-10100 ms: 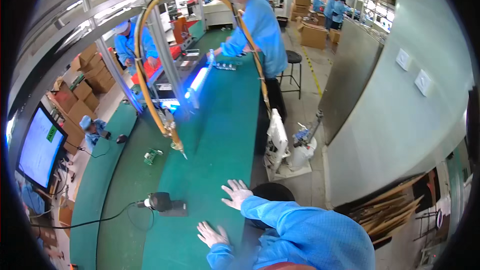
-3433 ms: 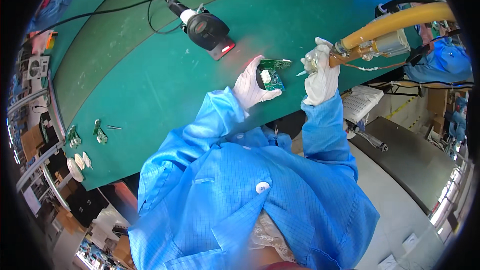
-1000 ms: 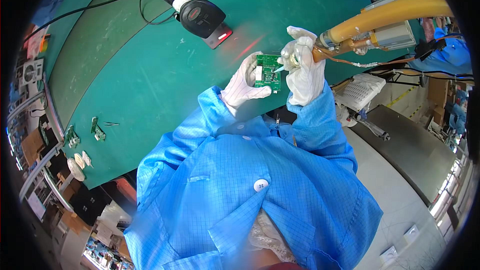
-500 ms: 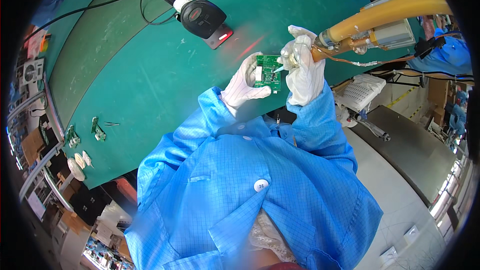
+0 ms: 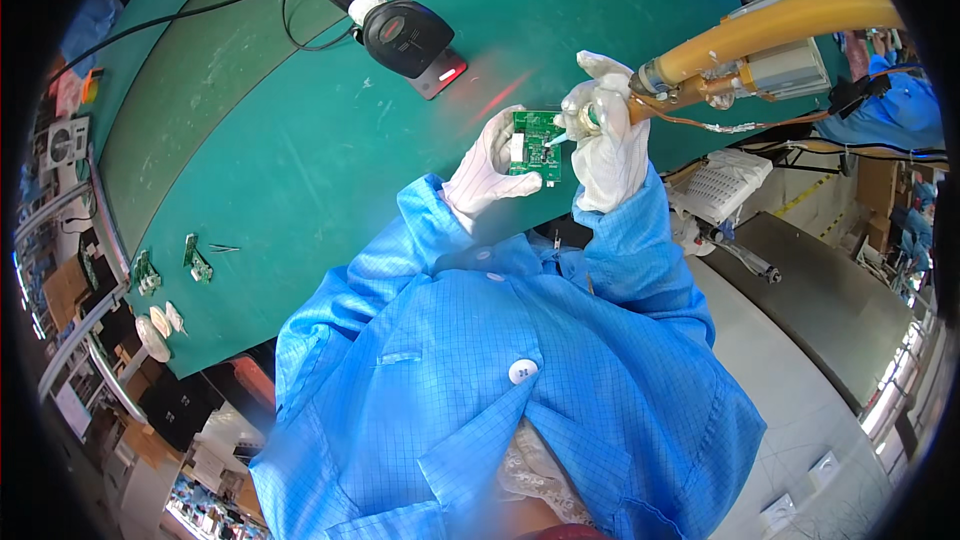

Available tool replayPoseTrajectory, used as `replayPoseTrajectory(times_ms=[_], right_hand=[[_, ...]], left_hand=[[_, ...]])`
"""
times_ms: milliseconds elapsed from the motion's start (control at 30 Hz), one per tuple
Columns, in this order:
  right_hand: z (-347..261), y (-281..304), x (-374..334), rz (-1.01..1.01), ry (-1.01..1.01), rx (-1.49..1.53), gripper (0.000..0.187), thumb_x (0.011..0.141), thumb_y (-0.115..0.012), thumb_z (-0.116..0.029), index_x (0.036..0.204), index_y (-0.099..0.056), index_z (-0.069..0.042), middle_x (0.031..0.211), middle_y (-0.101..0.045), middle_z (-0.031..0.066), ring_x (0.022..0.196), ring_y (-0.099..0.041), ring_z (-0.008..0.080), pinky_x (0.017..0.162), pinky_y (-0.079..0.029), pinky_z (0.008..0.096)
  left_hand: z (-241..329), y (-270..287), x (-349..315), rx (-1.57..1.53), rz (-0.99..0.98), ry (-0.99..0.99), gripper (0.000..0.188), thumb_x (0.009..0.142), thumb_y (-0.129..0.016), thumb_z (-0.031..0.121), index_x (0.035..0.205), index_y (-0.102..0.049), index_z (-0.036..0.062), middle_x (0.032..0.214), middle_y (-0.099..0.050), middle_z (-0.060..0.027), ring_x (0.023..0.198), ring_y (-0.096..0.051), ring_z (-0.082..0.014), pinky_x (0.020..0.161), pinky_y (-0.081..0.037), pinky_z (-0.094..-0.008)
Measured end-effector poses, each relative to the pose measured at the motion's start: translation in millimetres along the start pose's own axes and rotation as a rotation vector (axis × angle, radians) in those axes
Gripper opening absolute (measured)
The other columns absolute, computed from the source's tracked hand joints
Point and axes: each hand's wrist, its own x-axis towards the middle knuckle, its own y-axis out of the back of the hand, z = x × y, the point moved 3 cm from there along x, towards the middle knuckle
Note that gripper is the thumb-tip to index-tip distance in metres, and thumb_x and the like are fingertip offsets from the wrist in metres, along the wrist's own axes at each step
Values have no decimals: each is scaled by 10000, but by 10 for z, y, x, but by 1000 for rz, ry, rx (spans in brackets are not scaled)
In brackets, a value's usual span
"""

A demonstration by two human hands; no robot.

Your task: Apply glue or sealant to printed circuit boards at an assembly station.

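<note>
My left hand [image 5: 492,162], in a white striped glove, grips a green circuit board [image 5: 540,166] by its left side, thumb along the near edge and fingers behind. A white block-shaped part [image 5: 517,147] sits on the board's left. My gloved right hand [image 5: 612,145] is closed around the front end of a glue dispenser [image 5: 648,100] fed by a thick yellow hose. Its pale blue tapered nozzle [image 5: 559,140] points down-left at the middle of the board. Whether the tip touches the board I cannot tell.
A black barcode scanner [image 5: 405,38] on a stand casts a red line onto the green mat [image 5: 330,140]. Small circuit boards [image 5: 197,260], tweezers [image 5: 224,248] and white finger-shaped pieces [image 5: 152,338] lie at the left. The yellow hose [image 5: 780,28] reaches in from the upper right.
My right hand has turned slightly, and the nozzle tip has shifted a very little over the board. My left hand and the circuit board have stayed in place.
</note>
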Motion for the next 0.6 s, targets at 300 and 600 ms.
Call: replayPoseTrajectory(times_ms=[300, 600], right_hand=[[-55, -43, -60, -31, 0, 73, 476, 917, -554, -413, 1183, -546, -19, 755, -577, 38, 675, -535, 104, 619, -489, 226], [-23, -49, -106, -62, 82, -120, 398, 950, -530, -352, 1186, -533, -32, 735, -553, 21, 649, -521, 93, 562, -420, 211]], left_hand=[[-59, 69, 3, 9, -4, 6, 1071, 680, -842, 184, 1436, -110, -15, 1414, -280, -189, 1299, -366, -253, 1066, -350, -400], [-14, 55, -3, 13, 5, -39, 1036, 702, -822, 195, 1435, -118, -5, 1402, -303, -175, 1285, -385, -256, 1061, -353, -409]])
